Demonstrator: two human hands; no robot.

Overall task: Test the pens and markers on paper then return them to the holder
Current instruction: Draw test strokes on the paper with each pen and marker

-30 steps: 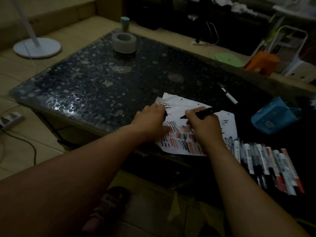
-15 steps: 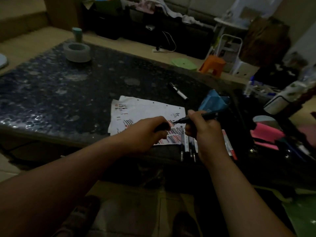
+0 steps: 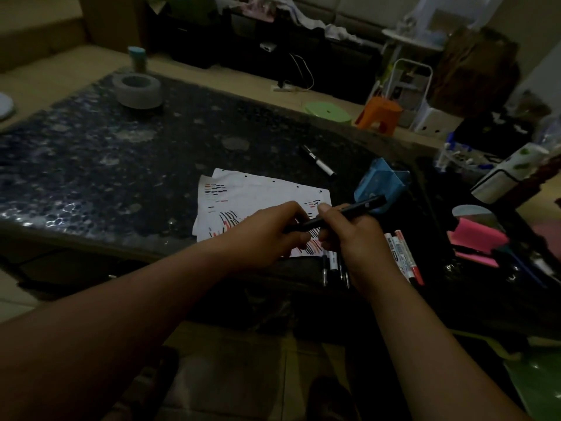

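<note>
We've got both hands on one black marker (image 3: 334,215), held above the paper (image 3: 261,196) w/ its far end pointing up-right. Right hand (image 3: 355,235) is wrapped round the barrel; left hand (image 3: 270,235) pinches the near end, can't tell if that's the cap. Paper sits near the table (image 3: 91,165) front edge, covered in black & red test strokes. Blue holder (image 3: 379,183) lies tipped on its side just right of the paper, behind the marker. A row of markers (image 3: 400,256) lies at the edge by our right wrist, partly hidden. One more pen (image 3: 318,161) lies alone beyond the paper. Tape roll (image 3: 136,91) far left.
</note>
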